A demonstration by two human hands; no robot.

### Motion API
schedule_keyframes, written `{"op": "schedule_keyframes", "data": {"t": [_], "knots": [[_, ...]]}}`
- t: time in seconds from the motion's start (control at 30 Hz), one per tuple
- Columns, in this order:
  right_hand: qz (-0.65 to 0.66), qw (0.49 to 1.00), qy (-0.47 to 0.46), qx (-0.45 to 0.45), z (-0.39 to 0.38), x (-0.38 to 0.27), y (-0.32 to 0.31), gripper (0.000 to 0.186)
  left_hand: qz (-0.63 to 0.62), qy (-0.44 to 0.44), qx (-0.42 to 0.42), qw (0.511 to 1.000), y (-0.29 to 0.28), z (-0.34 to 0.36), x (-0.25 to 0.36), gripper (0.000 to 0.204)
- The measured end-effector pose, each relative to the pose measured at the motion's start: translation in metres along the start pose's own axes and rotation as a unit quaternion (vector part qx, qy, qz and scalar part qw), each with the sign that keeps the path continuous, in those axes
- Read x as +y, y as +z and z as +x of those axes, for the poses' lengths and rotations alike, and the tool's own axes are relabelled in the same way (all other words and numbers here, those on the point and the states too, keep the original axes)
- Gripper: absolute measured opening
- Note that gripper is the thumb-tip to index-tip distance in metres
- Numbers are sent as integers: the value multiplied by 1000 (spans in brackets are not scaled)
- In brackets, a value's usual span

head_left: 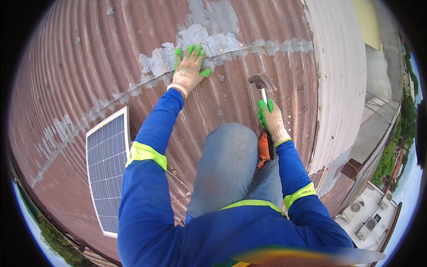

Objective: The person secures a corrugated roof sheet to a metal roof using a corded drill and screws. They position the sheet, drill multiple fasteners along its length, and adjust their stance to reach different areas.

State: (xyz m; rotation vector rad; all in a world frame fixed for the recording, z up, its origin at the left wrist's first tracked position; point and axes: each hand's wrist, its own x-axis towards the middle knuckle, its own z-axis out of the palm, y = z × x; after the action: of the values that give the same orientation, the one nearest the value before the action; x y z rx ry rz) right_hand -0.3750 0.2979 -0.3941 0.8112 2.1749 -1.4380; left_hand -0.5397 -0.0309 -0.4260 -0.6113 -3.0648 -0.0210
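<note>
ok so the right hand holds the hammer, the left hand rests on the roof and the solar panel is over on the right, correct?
Not quite: the solar panel is over on the left, as the head view shows. The right hand does hold the hammer, and the left hand rests on the roof.

- Nothing legible in view.
- Right sleeve point(292, 164), blue: fluorescent yellow-green band point(299, 196) around it carries a short row of small dark marks, apparently lettering; too small to read.
- Left sleeve point(159, 122), also blue: matching yellow-green armband point(147, 154), faint dark marks toward its outer edge; likewise unreadable.
</note>
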Motion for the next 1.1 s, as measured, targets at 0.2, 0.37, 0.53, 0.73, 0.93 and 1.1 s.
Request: {"op": "schedule_keyframes", "data": {"t": [0.2, 0.37, 0.53, 0.73, 0.93, 1.1], "knots": [[-83, 996, -10, 17, 12, 30, 13, 45, 29, 13, -91, 995, -21, 13, 2, 69], [-186, 981, -45, 2, 36, 13, 40, 64, -52, -16, -161, 985, -38, 25, -2, 69], [-225, 973, -50, -15, 34, 0, 38, 68, -147, -32, -115, 982, -37, 27, -8, 73], [-264, 962, -51, -41, 33, -17, 35, 67, -10, 11, -143, 990, -29, 33, 5, 71], [-183, 981, -14, -59, 19, -25, 15, 53, -40, 36, -164, 985, -29, 29, -9, 74], [-330, 932, -127, 83, 14, -2, -22, 51, -55, 118, -144, 981, -28, 19, -36, 65]]}}
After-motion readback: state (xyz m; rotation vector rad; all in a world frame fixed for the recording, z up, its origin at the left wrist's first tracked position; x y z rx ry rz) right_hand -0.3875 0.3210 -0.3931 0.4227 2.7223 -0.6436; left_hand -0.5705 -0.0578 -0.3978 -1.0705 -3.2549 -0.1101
